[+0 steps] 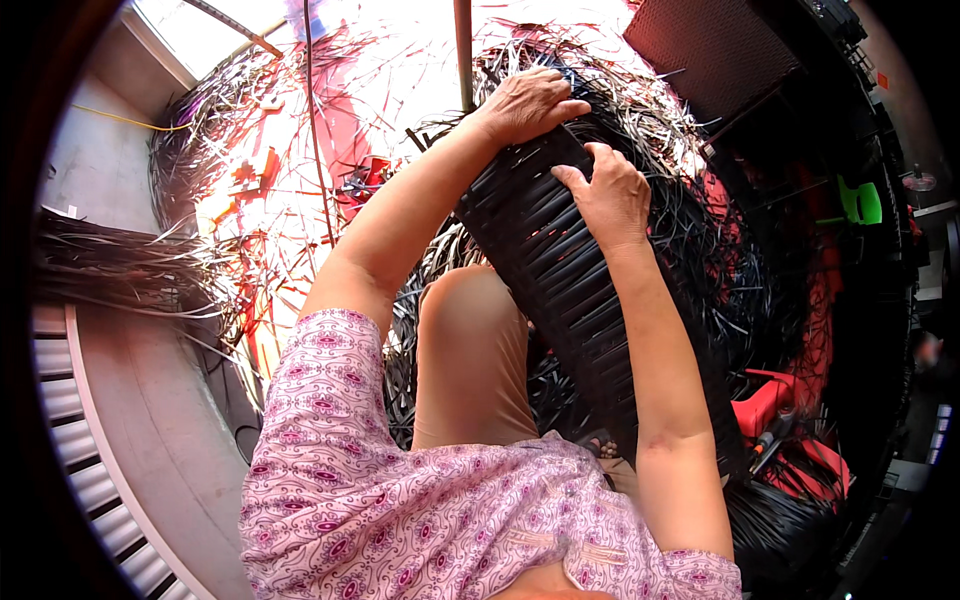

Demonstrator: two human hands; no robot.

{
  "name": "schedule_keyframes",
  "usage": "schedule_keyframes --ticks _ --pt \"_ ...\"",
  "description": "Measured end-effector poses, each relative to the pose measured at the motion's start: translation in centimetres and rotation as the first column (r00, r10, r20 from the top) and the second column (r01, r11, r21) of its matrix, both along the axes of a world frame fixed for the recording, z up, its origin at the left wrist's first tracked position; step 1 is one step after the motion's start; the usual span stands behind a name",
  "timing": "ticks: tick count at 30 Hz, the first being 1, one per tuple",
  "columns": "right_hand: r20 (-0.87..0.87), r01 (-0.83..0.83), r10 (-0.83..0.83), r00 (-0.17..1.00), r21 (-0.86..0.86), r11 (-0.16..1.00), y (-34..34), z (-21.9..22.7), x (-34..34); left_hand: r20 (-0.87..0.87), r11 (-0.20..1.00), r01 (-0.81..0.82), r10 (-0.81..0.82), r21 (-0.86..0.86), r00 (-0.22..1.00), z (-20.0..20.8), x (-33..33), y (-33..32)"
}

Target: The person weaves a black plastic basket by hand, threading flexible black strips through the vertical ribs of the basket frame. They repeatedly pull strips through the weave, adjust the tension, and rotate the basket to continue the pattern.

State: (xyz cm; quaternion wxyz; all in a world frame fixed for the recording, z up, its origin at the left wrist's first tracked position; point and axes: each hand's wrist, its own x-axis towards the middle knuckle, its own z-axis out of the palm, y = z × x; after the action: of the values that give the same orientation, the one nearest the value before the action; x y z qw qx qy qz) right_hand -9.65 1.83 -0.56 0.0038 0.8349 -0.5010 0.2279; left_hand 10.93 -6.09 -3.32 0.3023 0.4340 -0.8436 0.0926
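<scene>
"When you look down, where's that long, black panel of flat plastic strips (560,265)?"

"Ahead, slanting away to my left. My left hand (525,105) is at its far end, grip hidden. My right hand (616,196), nearer me, has thumb and finger apart."

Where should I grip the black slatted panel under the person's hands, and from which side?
Probably grip the black slatted panel by its left long edge, just beyond the raised knee, coming from the person's left. The panel slants toward lower right; that edge shows bare, while the left hand is at the far end and the right forearm crosses the other side.
</scene>
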Motion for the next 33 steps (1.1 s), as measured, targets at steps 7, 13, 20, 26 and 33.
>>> schedule_keyframes --ticks 7,13,20,26,33 --pt "-0.090 -0.062 0.054 0.994 -0.091 0.994 0.0 -0.3 0.8 0.124 0.984 0.051 -0.073 0.173 0.990 0.5 0.0 -2.5" --pt "-0.140 -0.036 0.016 0.990 -0.139 0.990 -0.2 -0.7 1.1 -0.199 0.950 0.053 0.009 0.306 0.980 2.1 0.6 -3.9" --pt "-0.129 -0.014 -0.002 0.992 -0.128 0.992 -0.2 -1.2 1.0 -0.720 0.934 -0.316 0.335 0.168 0.608 1.9 7.2 1.0" --pt "-0.168 -0.018 -0.009 0.986 -0.161 0.987 0.3 -1.0 1.8 -0.619 0.559 0.334 0.461 0.759 0.636 -4.2 9.5 3.3" --pt "-0.135 -0.010 -0.008 0.991 -0.131 0.991 0.5 -0.6 1.9 -0.796 0.451 0.779 0.597 0.436 0.099 -4.4 6.5 1.8"
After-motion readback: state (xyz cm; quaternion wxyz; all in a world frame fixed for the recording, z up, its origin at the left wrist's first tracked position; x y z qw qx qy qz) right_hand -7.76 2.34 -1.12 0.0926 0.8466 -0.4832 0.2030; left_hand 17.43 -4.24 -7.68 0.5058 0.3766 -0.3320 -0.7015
